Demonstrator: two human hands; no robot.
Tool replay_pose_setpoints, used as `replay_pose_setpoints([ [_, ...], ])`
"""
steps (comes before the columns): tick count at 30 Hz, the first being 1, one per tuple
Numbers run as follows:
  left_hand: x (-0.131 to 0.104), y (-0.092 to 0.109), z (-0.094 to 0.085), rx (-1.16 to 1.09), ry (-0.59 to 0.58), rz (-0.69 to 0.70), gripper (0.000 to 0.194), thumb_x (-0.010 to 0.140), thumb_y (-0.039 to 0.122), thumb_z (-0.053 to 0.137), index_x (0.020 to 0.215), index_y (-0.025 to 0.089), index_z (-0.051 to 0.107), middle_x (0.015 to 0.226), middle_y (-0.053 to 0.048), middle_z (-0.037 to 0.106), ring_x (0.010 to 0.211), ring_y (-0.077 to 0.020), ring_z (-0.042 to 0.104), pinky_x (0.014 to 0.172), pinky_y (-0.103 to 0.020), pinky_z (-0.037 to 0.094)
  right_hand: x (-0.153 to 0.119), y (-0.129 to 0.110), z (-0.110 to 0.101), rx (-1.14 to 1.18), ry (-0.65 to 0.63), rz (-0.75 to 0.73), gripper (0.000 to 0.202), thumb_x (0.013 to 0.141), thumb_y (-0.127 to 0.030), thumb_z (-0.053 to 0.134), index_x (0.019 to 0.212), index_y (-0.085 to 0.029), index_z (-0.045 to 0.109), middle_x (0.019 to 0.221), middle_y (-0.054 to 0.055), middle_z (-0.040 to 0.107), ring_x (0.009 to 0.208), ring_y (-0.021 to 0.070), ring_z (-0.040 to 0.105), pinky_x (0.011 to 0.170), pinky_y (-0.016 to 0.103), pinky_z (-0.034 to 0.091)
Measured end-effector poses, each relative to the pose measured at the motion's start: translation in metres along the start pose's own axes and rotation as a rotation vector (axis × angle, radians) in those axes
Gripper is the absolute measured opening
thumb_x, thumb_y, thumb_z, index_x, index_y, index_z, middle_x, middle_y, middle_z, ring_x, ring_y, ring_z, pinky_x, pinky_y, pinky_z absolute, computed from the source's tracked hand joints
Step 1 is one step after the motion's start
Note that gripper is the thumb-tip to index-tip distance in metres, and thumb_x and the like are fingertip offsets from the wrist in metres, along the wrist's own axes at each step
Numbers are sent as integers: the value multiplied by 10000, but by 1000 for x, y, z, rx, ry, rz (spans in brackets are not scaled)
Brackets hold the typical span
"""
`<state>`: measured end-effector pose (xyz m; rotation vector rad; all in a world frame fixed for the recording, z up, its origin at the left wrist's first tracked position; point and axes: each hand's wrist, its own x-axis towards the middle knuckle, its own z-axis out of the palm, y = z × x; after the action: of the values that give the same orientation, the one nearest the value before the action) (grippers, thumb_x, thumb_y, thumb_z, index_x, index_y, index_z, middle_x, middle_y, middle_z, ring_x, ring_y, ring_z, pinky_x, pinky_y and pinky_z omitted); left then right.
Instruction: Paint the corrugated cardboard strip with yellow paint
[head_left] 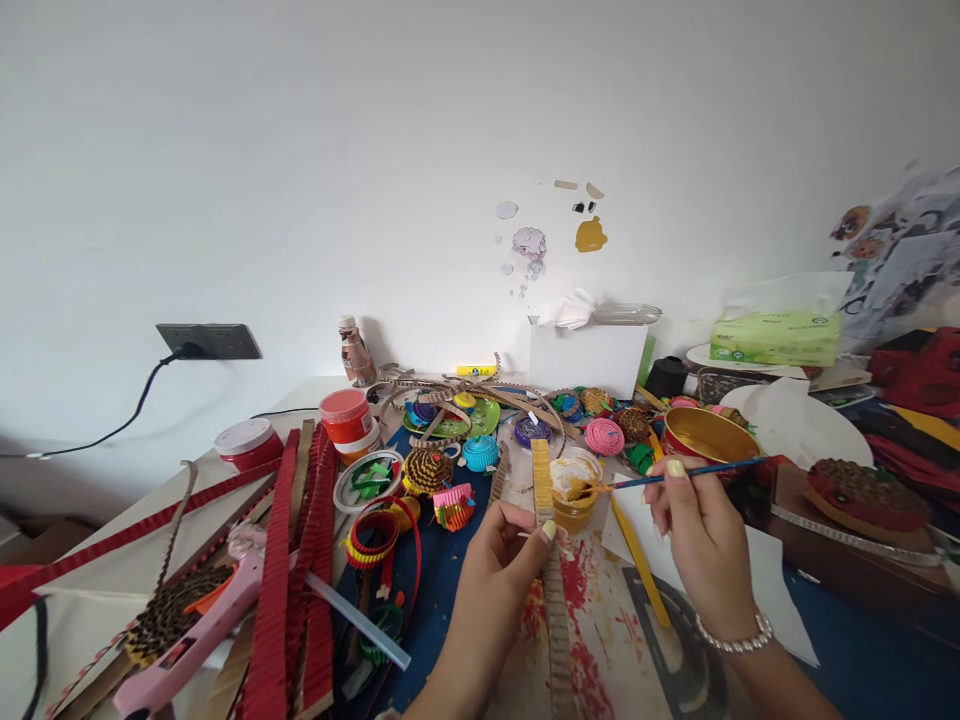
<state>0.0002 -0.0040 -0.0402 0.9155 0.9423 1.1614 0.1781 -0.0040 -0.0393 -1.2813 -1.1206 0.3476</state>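
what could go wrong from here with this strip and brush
The left hand grips the strip just below its yellow end, so that might smear if wet. White paper lies near the brush in the right hand; a drip could mark it. The open paint tub appears right beside the strip and might get knocked.

Cardboard strip [554, 590] — ridged, matt; brush handle [720, 468] smooth; beaded bracelet [733, 644] — glossy.
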Motion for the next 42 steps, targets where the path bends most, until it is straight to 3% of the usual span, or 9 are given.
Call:
replay_pose_setpoints([
  [7, 0, -2, -1, -16, -37, 14, 353, 618, 435, 755, 674, 183, 513, 644, 34, 582, 599, -105, 457, 560, -217, 316, -2, 4, -1, -101, -72, -19, 296, 880, -460, 439, 847, -190, 558, 578, -13, 571, 437, 102, 446, 450, 237, 388],
  [12, -1, 0, 1, -10, -20, 5, 376, 593, 456, 763, 666, 188, 511, 666, 13, 611, 622, -123, 482, 574, -229, 321, -1, 7, 0, -150, -97, -24, 293, 878, -448, 443, 889, -184, 570, 697, 30, 650, 445, 103, 470, 478, 251, 411],
  [24, -5, 5, 3, 8, 4, 21, 353, 604, 448, 754, 661, 189, 520, 620, 54, 533, 581, -102, 418, 548, -220, 288, 2, 6, 2, -174, -166, 8, 305, 856, -469, 461, 858, -189, 582, 689, 42, 670, 429, 121, 494, 449, 254, 421],
  [35, -5, 4, 4, 4, 16, -15, 354, 606, 448, 751, 674, 193, 513, 602, 41, 570, 588, -117, 454, 572, -225, 313, 24, 14, 6, -41, -147, 126, 412, 813, -555, 499, 621, -190, 516, 536, 6, 585, 392, 99, 448, 420, 243, 371],
  [42, -4, 3, 3, -22, 20, -10, 352, 591, 434, 765, 664, 192, 520, 620, 31, 597, 594, -116, 469, 575, -222, 313, 27, 17, 8, 122, -103, 216, 431, 744, -596, 563, 690, -169, 544, 523, -2, 571, 378, 90, 434, 366, 224, 350],
])
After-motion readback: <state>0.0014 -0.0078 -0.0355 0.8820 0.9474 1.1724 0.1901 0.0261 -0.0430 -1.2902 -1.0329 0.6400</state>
